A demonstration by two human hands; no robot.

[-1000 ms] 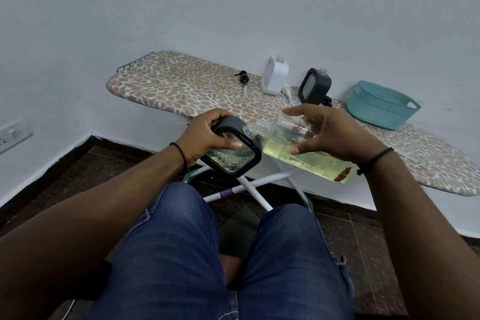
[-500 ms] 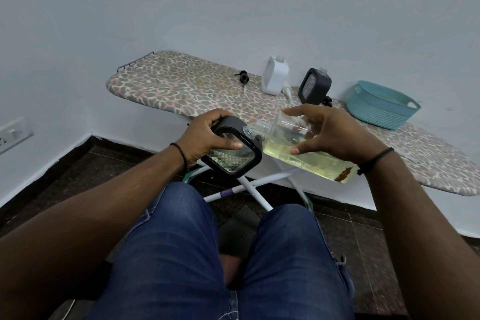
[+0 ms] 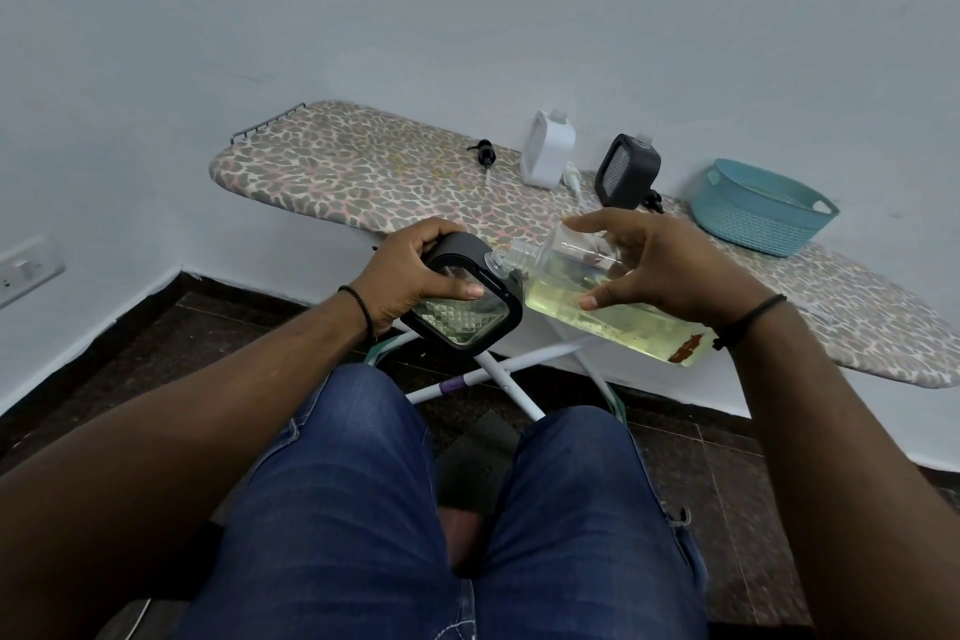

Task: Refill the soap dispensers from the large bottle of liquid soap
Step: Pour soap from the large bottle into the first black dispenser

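Observation:
My left hand (image 3: 410, 270) grips a black-framed soap dispenser (image 3: 462, 309) with a clear faceted body, held tilted above my knees. My right hand (image 3: 660, 265) holds the large clear bottle (image 3: 613, 312) of pale yellow liquid soap, tipped nearly level with its open neck at the dispenser's upper corner. On the ironing board (image 3: 363, 172) stand a white dispenser (image 3: 548, 156) and a second black dispenser (image 3: 626, 172), both without pumps. A black pump (image 3: 485, 153) and a white pump (image 3: 571, 174) lie beside them.
A teal plastic basket (image 3: 761, 208) sits at the board's right end against the wall. The board's white legs (image 3: 498, 369) cross below my hands. My knees in blue jeans fill the foreground. A wall socket (image 3: 26, 270) is at the left.

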